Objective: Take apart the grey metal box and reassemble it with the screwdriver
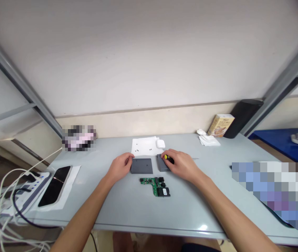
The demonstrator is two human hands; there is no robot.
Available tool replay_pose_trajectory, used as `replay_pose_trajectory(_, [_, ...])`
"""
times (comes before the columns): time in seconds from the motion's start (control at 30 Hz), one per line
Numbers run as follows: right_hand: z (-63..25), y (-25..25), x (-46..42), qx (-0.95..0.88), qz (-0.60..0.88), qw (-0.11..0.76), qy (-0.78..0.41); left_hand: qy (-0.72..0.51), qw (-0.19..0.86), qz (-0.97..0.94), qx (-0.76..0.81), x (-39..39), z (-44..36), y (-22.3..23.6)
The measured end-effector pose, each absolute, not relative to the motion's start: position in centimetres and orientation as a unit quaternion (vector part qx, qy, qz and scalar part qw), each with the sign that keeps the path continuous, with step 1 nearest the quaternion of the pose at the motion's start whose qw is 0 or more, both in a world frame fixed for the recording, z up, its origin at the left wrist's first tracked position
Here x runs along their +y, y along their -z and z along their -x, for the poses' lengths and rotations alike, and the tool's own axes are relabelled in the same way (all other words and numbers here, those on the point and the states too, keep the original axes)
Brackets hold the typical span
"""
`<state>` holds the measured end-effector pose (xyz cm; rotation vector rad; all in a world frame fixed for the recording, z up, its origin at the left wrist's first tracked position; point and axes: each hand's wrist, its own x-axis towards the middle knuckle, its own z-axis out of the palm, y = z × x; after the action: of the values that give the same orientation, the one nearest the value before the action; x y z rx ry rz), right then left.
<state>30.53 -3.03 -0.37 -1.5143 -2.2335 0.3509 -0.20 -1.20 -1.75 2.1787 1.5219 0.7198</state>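
My left hand [121, 166] is closed at the left edge of a flat dark grey casing plate [141, 166], thumb and finger against its corner. In my right hand [182, 165] lies a screwdriver [166, 157] with a yellow and black handle; its thin shaft sticks out to the right, past the hand. The fingers of that hand also rest at a second dark grey casing part [162, 165], partly covered by them. Nearer to me, a green circuit board [154, 184] with black connectors lies flat on the desk.
Behind the casing parts, several tiny dark screws lie on white paper [145, 148], with a white rounded case [160, 144] beside it. A phone [55, 185], power strip [34, 190] and cables are left. Tissues [208, 140], a box [221, 125] and a black cylinder [243, 119] stand back right.
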Motion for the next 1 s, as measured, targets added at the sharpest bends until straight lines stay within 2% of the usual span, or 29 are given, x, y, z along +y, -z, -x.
replay_pose_trajectory(1.0, [-30.47, 0.59, -3.01, -0.805, 0.543, 0.203, -0.127, -0.253, 0.193, -0.781, 0.538, -1.18, 0.38, 1.79])
